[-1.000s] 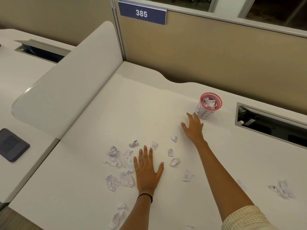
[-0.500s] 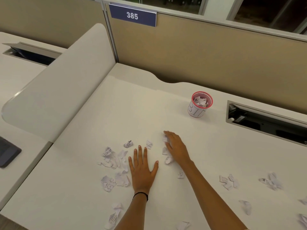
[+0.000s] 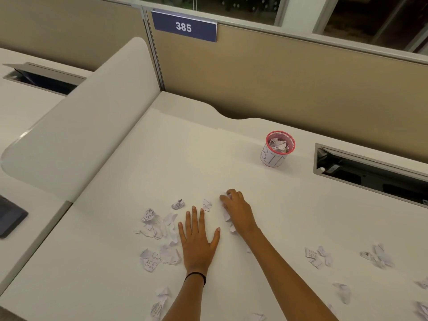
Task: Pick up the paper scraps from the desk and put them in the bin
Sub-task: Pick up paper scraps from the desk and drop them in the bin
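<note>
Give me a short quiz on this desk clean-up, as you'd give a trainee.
1. True or false: the left hand lies flat on the desk.
2. Whose fingers curl over scraps: A left hand, B right hand?
3. Fill in: the sign reads ___.
Key: 1 true; 2 B; 3 385.

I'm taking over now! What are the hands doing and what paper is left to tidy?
Left hand: flat and open on the desk, holding nothing.
Right hand: fingers curled over a few paper scraps beside the left hand.
Bin: at the back of the desk, some scraps already inside.
To do: bin this handful, then the pile left of the left hand and the loose scraps on the right.
</note>
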The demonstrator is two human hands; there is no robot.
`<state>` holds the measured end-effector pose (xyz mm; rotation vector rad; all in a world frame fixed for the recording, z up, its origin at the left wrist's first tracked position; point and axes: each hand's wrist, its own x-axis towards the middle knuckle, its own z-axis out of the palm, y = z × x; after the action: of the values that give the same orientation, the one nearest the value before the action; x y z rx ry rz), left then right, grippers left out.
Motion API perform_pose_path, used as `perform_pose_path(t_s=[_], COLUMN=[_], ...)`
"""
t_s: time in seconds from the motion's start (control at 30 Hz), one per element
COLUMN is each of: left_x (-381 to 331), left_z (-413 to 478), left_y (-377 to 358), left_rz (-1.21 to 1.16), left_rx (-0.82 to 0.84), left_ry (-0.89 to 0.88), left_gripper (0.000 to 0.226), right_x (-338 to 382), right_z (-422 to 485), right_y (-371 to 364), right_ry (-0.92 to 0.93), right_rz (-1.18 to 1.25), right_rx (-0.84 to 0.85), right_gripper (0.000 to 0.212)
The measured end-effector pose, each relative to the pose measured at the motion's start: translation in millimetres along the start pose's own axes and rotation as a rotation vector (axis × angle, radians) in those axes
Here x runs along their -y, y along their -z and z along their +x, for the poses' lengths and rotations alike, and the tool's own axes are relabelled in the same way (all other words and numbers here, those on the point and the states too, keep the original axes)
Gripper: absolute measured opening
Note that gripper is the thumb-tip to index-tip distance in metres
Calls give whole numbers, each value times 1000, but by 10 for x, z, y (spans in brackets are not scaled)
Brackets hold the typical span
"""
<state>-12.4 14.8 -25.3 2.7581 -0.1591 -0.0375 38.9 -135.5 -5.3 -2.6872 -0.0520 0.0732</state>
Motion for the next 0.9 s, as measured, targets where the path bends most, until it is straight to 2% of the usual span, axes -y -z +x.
perform_pose_path(t_s=[0.17,0.3,0.4,0.5,0.6,0.67,0.73,0.9], left_x=[-4,-11,-8,0,-7,-1,3,4], left_z=[2,4,-4,-2,-1,-4,-2,3], left_y=[11,10,5,0,-5,-8,-12,-8], left_rz=[0,1,-4,-3,-4,2,8,8], left_rx=[-16,-8,-6,-8,1,5,8,14], left_ry=[-8,1,3,7,14,8,7,6], left_gripper=[71,71,71,71,71,71,71,71], right_x=[3,39,8,-80,-310,-508,-683,-788], right_z=[119,194,269,388,554,681,786,871], right_y=[98,144,346,785,1234,1453,1569,1551], right_ry=[15,-21,-114,-210,-316,-419,-480,-460], right_rz=[-170,-112,172,510,616,597,577,484], right_rx=[75,114,-66,-391,-725,-873,-894,-741], right_gripper=[23,15,17,13,9,9,12,19])
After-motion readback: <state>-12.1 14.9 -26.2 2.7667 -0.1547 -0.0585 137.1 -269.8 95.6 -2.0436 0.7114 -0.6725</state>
